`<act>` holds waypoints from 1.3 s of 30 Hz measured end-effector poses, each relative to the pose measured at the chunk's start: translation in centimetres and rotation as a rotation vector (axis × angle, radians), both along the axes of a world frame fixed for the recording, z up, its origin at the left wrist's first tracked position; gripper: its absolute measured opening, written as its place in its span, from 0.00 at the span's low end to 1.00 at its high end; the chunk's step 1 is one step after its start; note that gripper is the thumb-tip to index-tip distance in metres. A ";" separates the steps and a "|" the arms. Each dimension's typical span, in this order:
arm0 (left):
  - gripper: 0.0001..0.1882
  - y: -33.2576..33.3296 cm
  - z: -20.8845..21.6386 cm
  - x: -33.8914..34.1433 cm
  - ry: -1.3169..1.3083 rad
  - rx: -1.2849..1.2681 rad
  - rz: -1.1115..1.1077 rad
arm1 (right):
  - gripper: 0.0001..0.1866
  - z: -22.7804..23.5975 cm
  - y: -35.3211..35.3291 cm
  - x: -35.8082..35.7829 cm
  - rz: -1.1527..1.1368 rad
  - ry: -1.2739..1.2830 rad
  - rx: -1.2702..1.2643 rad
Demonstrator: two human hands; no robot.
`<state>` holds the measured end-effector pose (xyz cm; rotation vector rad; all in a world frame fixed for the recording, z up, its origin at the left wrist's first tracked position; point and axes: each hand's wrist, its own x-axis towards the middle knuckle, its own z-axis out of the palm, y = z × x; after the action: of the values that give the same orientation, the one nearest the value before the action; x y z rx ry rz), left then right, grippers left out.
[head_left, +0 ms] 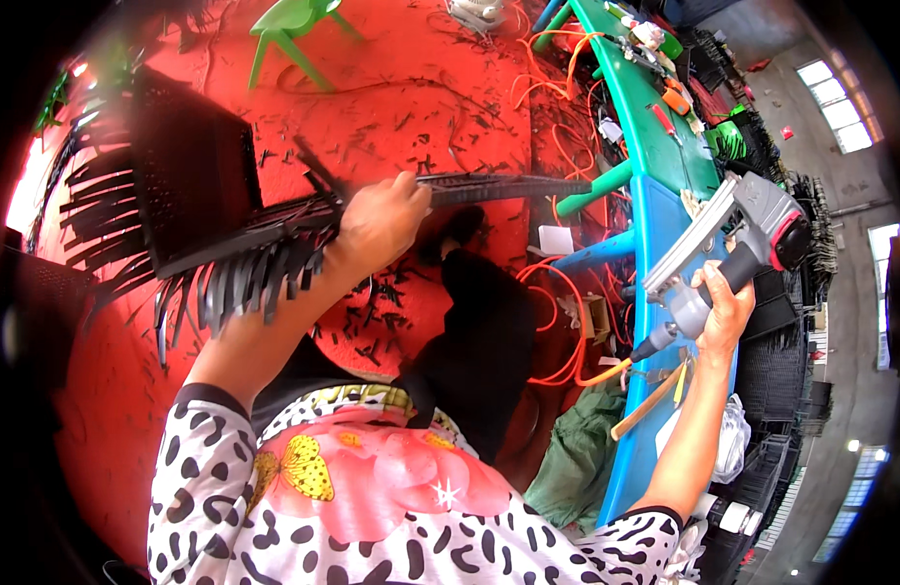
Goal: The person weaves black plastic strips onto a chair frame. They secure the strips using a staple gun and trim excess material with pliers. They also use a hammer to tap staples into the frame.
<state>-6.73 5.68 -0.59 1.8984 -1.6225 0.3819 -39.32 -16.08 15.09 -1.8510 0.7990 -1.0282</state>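
My left hand (382,222) is closed around the edge of a black woven basket-like piece (201,161), which is tilted up at the left. Loose black strips (245,283) fan out from its rim and hang over my left forearm. A long dark part of it stretches right, past my fist, toward a green table leg. Over the blue table, my right hand (727,307) grips the handle of a grey and silver air staple gun (747,253). An orange air hose (606,373) runs from the gun's lower end. Gun and woven piece are well apart.
A green table (645,107) and a blue table (654,210) line the right side, with tools on top. Black strip offcuts litter the red floor (450,107). Beyond sits a green plastic stool (292,21). A green cloth sack (578,448) lies beside the blue table.
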 end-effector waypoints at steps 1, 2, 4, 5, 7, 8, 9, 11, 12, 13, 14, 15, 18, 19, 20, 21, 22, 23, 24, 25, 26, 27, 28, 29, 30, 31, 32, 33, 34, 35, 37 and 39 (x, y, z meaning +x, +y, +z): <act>0.10 -0.3 -0.1 0.0 0.023 0.010 -0.013 | 0.10 0.2 2.1 1.2 0.032 -0.031 0.041; 0.10 -0.3 -0.2 0.0 0.036 -0.007 -0.040 | 0.09 -0.4 3.2 1.5 0.097 -0.021 0.055; 0.11 -0.1 -0.2 0.1 0.080 -0.009 -0.075 | 0.10 -1.0 6.2 2.6 0.153 0.022 0.090; 0.11 0.0 -0.3 0.4 0.095 -0.002 -0.073 | 0.09 -1.5 7.2 2.9 0.200 0.076 0.102; 0.11 0.1 -0.7 1.0 0.095 -0.004 -0.120 | 0.09 -2.4 9.6 3.8 0.254 0.151 0.171; 0.13 0.2 -0.7 1.2 0.128 0.032 -0.112 | 0.08 -3.1 10.8 4.3 0.247 0.134 0.248; 0.13 0.3 -0.9 1.5 0.134 0.033 -0.105 | 0.08 -3.4 11.6 4.8 0.295 0.188 0.273; 0.13 0.6 -1.6 2.0 0.177 -0.015 -0.194 | 0.08 -5.0 12.7 5.3 0.348 0.228 0.310; 0.13 0.7 -1.7 1.9 0.183 -0.016 -0.197 | 0.06 -5.6 13.1 5.5 0.375 0.241 0.342; 0.13 1.0 -1.8 1.8 0.203 0.015 -0.205 | 0.05 -6.1 13.5 5.8 0.409 0.252 0.378; 0.13 1.2 -1.9 1.7 0.223 0.047 -0.213 | 0.05 -6.5 14.1 6.3 0.423 0.274 0.403; 0.13 1.4 -2.1 1.6 0.228 0.051 -0.209 | 0.04 -7.1 14.4 6.6 0.460 0.280 0.448; 0.12 1.8 -2.4 1.3 0.263 0.137 -0.191 | 0.05 -8.7 15.2 7.3 0.553 0.275 0.490; 0.12 1.9 -2.1 1.2 0.266 0.171 -0.164 | 0.06 -9.2 15.5 7.4 0.567 0.275 0.501; 0.12 2.0 -2.0 1.1 0.269 0.205 -0.139 | 0.06 -9.8 16.0 7.6 0.561 0.260 0.506; 0.12 2.1 -2.2 1.0 0.276 0.208 -0.138 | 0.06 -10.3 16.3 7.6 0.554 0.245 0.510; 0.11 2.1 -2.4 1.1 0.273 0.209 -0.138 | 0.07 -11.2 16.3 7.4 0.571 0.312 0.499; 0.11 2.2 -2.6 1.1 0.269 0.210 -0.138 | 0.08 -11.6 16.5 7.3 0.561 0.358 0.470; 0.11 2.2 -2.6 1.1 0.274 0.211 -0.135 | 0.08 -11.8 16.9 7.2 0.548 0.393 0.478; 0.10 2.1 -2.4 1.1 0.265 0.194 -0.140 | 0.08 -12.1 17.2 7.2 0.533 0.427 0.485; 0.10 2.0 -2.3 1.1 0.256 0.176 -0.146 | 0.08 -12.6 17.3 7.1 0.533 0.431 0.487; 0.10 2.0 -2.4 1.1 0.260 0.176 -0.146 | 0.08 -13.1 17.5 7.1 0.540 0.441 0.415; 0.09 1.9 -2.6 1.2 0.243 0.171 -0.131 | 0.07 -13.4 17.7 7.1 0.547 0.451 0.343; 0.08 1.8 -2.8 1.2 0.227 0.166 -0.116 | 0.07 -13.5 17.9 7.3 0.545 0.454 0.345; 0.08 1.8 -2.8 1.1 0.230 0.166 -0.117 | 0.06 -13.6 18.0 7.6 0.559 0.442 0.312; 0.09 1.8 -2.8 1.0 0.244 0.167 -0.103 | 0.05 -13.6 18.2 7.8 0.573 0.429 0.278; 0.10 1.9 -2.7 1.0 0.258 0.167 -0.088 | 0.05 -13.8 18.3 7.8 0.563 0.454 0.282; 0.10 2.0 -2.5 0.9 0.261 0.166 -0.087 | 0.05 -14.0 18.3 7.7 0.563 0.457 0.283; 0.07 2.2 -1.9 0.9 0.274 0.218 -0.088 | 0.05 -14.2 18.3 7.7 0.564 0.463 0.279; 0.06 2.3 -1.7 0.9 0.288 0.271 -0.090 | 0.05 -14.3 18.2 7.7 0.566 0.469 0.276; 0.06 2.3 -2.0 0.9 0.300 0.258 -0.104 | 0.05 -14.3 18.2 7.7 0.571 0.470 0.238; 0.06 2.4 -2.2 1.0 0.312 0.246 -0.117 | 0.05 -14.3 18.3 7.8 0.577 0.470 0.201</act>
<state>-5.78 8.06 -2.74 1.9122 -1.6131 -0.1641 -31.51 2.17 0.78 -1.9951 0.5428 -0.1452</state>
